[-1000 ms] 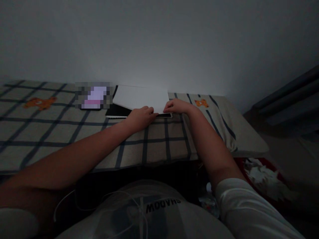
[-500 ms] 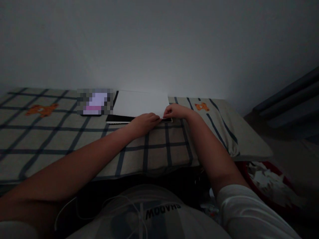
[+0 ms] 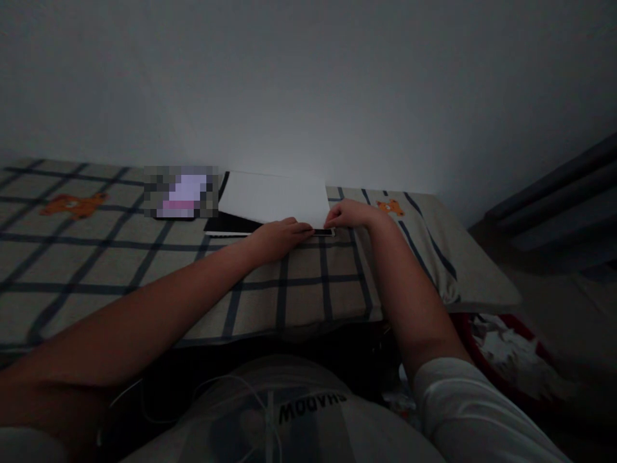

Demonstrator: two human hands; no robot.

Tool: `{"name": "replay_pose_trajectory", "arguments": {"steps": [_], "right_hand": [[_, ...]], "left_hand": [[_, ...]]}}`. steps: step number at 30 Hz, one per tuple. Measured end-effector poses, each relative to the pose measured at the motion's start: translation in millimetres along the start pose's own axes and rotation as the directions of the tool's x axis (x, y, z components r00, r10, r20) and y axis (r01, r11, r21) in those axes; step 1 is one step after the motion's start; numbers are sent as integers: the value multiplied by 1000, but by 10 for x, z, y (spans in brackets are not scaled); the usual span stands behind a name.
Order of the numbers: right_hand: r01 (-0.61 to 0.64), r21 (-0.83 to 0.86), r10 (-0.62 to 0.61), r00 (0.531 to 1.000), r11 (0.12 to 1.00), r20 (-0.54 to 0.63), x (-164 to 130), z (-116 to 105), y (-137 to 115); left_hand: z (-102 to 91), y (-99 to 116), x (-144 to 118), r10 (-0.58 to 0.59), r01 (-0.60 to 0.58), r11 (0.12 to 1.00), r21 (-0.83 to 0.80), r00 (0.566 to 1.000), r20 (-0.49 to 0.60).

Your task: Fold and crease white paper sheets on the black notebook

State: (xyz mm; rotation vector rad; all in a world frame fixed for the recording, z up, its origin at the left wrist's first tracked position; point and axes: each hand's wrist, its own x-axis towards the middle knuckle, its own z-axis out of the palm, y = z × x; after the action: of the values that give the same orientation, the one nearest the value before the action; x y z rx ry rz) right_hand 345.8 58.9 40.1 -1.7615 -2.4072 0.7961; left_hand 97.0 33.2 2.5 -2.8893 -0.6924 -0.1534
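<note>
A white sheet of paper (image 3: 272, 198) lies slightly askew over a black, flat, book-like thing (image 3: 230, 223) with a pale edge, against the wall. My left hand (image 3: 282, 238) rests on the near edge of both, its fingers stretched out to the right and lying flat; its thumb is hard to see. At the sheet's near right corner, my right hand (image 3: 348, 213) is closed, its fingertips pinching the paper's edge. A small gap separates the two hands.
Left of the paper, a phone (image 3: 186, 196) with a lit, blurred screen lies on the checked tablecloth (image 3: 159, 270). The table's right end (image 3: 486, 283) is partly uncovered. Below it on the right stands a red bin (image 3: 463, 328) with crumpled paper (image 3: 506, 350). A thin white cable (image 3: 231, 378) crosses my shirt.
My right hand has shifted slightly right, away from my left fingertips. The sheet's near left corner has moved back, so more black shows there. The view has shifted slightly.
</note>
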Motion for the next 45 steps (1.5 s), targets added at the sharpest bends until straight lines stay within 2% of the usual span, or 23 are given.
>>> {"name": "replay_pose_trajectory", "arguments": {"steps": [5,10,20,26,31,36,45], "right_hand": [[-28,-7,28,999,1000,15,8,-7,19],[8,53,-10,999,999,41,18,-12,85],[-14,-11,15,998,1000,62,3,-16,77],[-70,-10,70,998,997,-1,-20,21,-38],[1,-141,-14,996,990,-93,-17,69,-103],[77,-124,-101,974,989,-201,-2,96,-122],[111,31,-109,992,993,-67,14,116,-52]], "left_hand": [[11,-31,18,34,-33,999,-24,999,27],[7,-52,19,62,-61,997,-49,998,14],[13,-88,21,79,-80,976,-205,997,-14],[78,-129,6,81,-97,958,-271,994,-69],[114,-142,-6,99,-116,961,-250,992,-77],[74,-119,-15,108,-121,964,-238,992,-69],[-9,-70,-61,4,-27,964,-266,996,-87]]}}
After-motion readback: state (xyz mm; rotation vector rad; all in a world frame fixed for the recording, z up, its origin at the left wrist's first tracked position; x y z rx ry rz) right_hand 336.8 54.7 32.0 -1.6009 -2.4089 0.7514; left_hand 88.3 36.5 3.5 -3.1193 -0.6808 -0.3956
